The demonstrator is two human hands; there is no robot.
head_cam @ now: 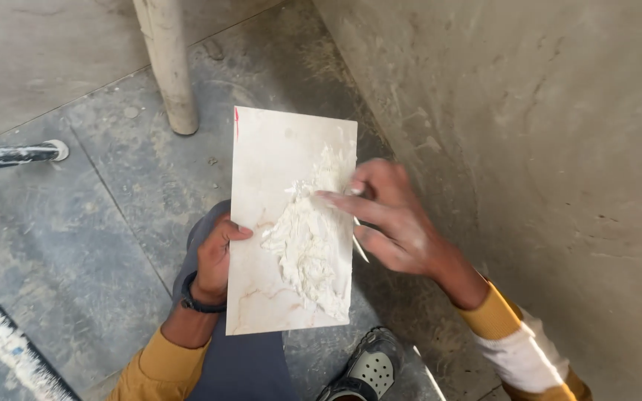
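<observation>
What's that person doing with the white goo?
A person crouches by a grey wall. The left hand holds a pale tile by its edge, flat side up. The right hand holds a thin blade against the tile's other edge, next to a lump of white paste spread over the tile's right half. The left half of the tile is bare.

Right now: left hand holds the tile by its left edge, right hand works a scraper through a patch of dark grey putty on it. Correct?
Not quite. The putty is white, not dark grey, as the head view shows. The rest stands: the left hand holds the tile by its left edge, and the right hand works a scraper through the patch.
</observation>
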